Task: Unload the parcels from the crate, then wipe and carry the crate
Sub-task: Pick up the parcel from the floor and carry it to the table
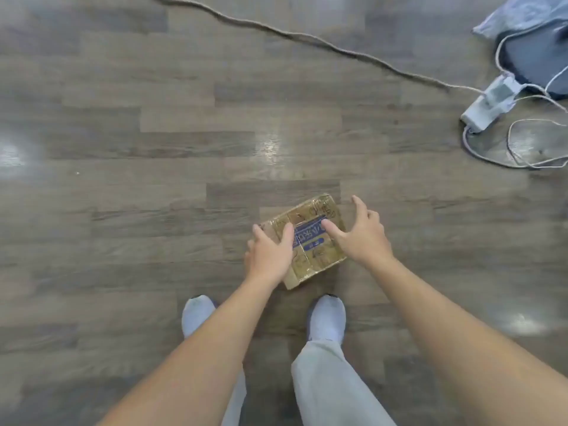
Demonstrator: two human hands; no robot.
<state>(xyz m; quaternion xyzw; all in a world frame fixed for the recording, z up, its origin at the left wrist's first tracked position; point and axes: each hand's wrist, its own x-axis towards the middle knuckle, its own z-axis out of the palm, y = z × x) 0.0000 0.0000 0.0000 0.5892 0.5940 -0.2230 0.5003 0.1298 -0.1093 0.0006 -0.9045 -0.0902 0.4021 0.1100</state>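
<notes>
Left hand (270,252), right hand (361,238) spread loose over tan taped cardboard parcel (310,241) on grey wood-plank floor (123,149); crate unseen, wipe/carry prob. pending.

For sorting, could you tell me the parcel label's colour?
Blue label, white lettering; head view shows it.

Tan parcel (310,238), blue label (309,233)

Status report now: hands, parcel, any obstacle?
Both hands open: left hand resting on parcel, right hand spread over it. Parcel on floor. Crate not in view. Power strip far right, not blocking.
</notes>
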